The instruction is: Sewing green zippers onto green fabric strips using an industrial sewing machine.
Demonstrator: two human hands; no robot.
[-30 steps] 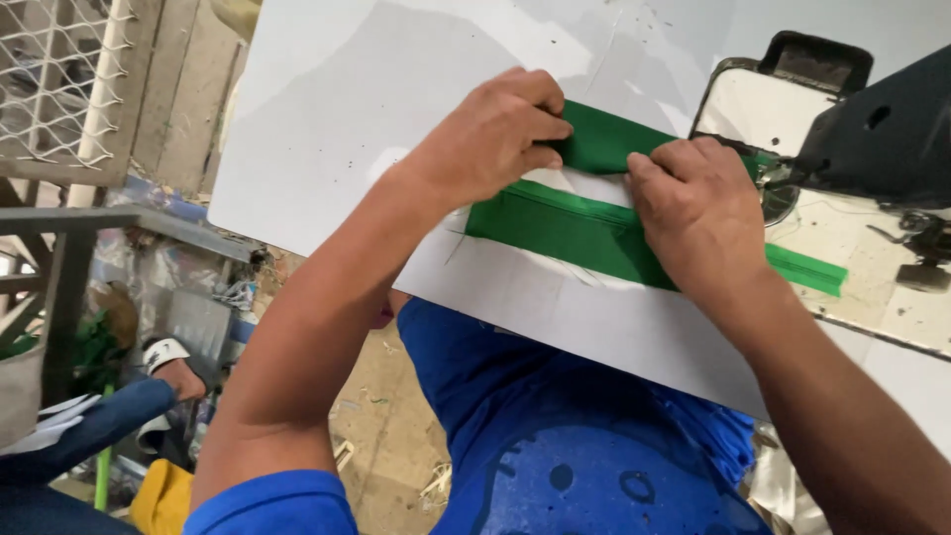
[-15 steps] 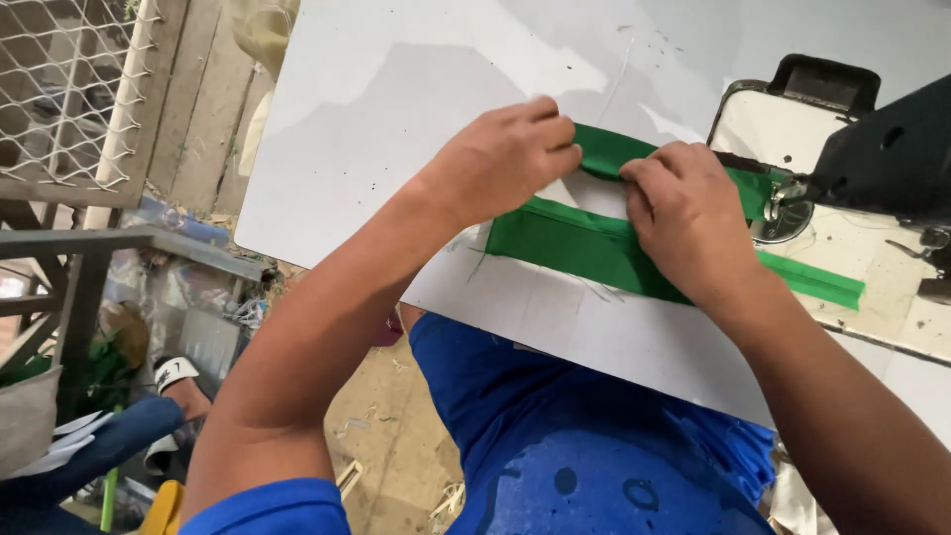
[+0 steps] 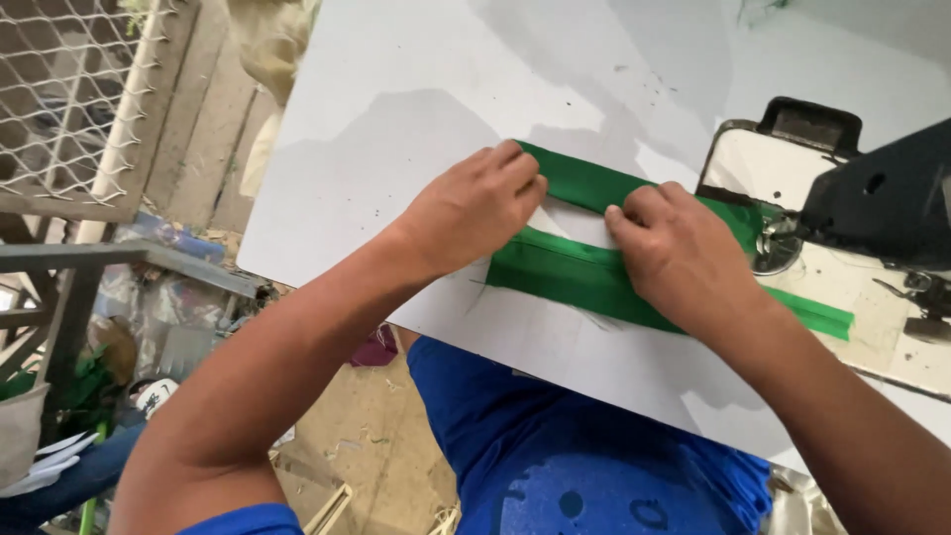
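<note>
On white bench [image 3: 396,129], beside sewing machine [image 3: 882,198]: green fabric strip [image 3: 584,277] lies flat, folded lengthwise. Left hand [image 3: 466,208], right hand [image 3: 684,253] apart, both pressed flat on strip, gripping nothing. Strip end reaches presser foot [image 3: 768,243]; stitching seemingly not begun.

A single head-worn camera looks steeply down from above the person's own chest, facing forward across the flat white table top [image 3: 416,129], at close range to the arms. The frame is tilted, so the table edge runs diagonally. The black sewing machine head [image 3: 882,198] sits at right, the wire mesh fence [image 3: 69,99] at far left.
</note>
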